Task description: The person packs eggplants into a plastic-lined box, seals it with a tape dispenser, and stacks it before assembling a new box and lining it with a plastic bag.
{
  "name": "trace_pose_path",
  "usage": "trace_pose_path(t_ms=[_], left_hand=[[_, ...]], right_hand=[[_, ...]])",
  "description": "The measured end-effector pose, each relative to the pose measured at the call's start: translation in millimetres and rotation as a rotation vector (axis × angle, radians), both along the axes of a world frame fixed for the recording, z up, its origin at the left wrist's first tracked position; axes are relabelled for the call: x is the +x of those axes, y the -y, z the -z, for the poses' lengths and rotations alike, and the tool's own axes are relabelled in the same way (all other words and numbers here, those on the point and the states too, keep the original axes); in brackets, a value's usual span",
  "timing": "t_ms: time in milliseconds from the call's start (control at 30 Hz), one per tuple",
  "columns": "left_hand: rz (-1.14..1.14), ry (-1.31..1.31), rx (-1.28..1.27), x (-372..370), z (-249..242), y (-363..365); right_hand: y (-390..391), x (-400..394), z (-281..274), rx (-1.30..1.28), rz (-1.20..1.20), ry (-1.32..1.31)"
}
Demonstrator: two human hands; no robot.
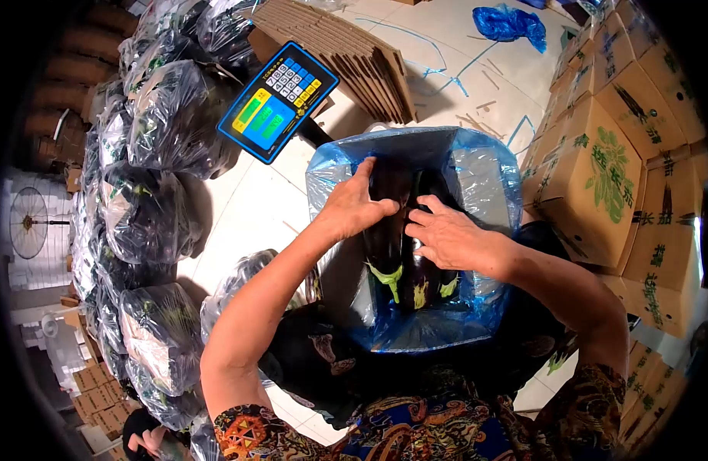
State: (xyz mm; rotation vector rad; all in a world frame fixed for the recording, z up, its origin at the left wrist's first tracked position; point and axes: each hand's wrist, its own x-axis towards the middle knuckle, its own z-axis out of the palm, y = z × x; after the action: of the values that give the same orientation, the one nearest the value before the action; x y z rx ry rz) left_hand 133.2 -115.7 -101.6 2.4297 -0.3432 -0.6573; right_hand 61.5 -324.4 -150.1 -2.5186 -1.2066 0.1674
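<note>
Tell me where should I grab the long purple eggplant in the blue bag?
Probably around the dark middle of the eggplant, reaching down from above. It lies lengthwise in the open-topped blue bag, another eggplant close beside it. Both hands, left and right, rest there.

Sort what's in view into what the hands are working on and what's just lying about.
In hand: left hand and right hand on the eggplants, inside the blue-lined box.

Lying about: scale display, bagged produce, flat cardboard, printed cartons, blue bag.
</note>
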Motion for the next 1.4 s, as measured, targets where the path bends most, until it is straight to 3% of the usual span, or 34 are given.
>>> trace_pose_path(t_ms=[200,400,500,633,800,900,967,1033,1100,1167,1300,1400], left_hand=[[0.182,0.171,0.267,-2.1,3.3,18.5],[0.155,0.212,0.308,-6.9,3.0,22.0],[0.205,0.045,0.351,3.0,-0.8,27.0],[0.272,-0.044,0.161,17.1,-6.9,19.3],[0.321,-0.095,0.382,21.1,5.1,37.9],[0.311,-0.070,0.345,17.3,6.1,30.3],[0.297,-0.046,0.333,13.9,8.2,29.3],[0.278,-0.034,0.305,11.4,10.4,26.2],[0.284,-0.023,0.268,15.3,13.7,25.3],[0.280,-0.002,0.227,15.5,22.9,22.7],[0.247,0.045,0.191,8.0,24.4,19.5],[0.277,0.074,0.112,1.9,26.2,19.5]], right_hand=[[-0.3,-2.8,-4.8,-0.065,-0.004,-0.030],[-2.5,-8.3,-8.4,-0.048,0.061,-0.039],[-3.0,-12.0,-14.5,-0.076,0.056,-0.057],[4.3,-20.2,-15.8,0.025,0.098,-0.024],[-5.9,-20.1,-8.8,0.055,0.168,-0.058],[-4.4,-18.7,-18.5,0.174,0.273,-0.201],[-3.8,-14.7,-1.8,0.311,0.607,-0.332],[-4.0,-1.3,3.5,0.365,0.758,-0.458],[-6.0,10.8,18.3,0.276,0.804,-0.597],[-17.9,13.2,30.0,0.118,0.825,-0.493],[-12.8,20.4,6.0,0.029,0.765,-0.574],[-9.2,7.1,-11.8,-0.042,0.781,-0.476]])
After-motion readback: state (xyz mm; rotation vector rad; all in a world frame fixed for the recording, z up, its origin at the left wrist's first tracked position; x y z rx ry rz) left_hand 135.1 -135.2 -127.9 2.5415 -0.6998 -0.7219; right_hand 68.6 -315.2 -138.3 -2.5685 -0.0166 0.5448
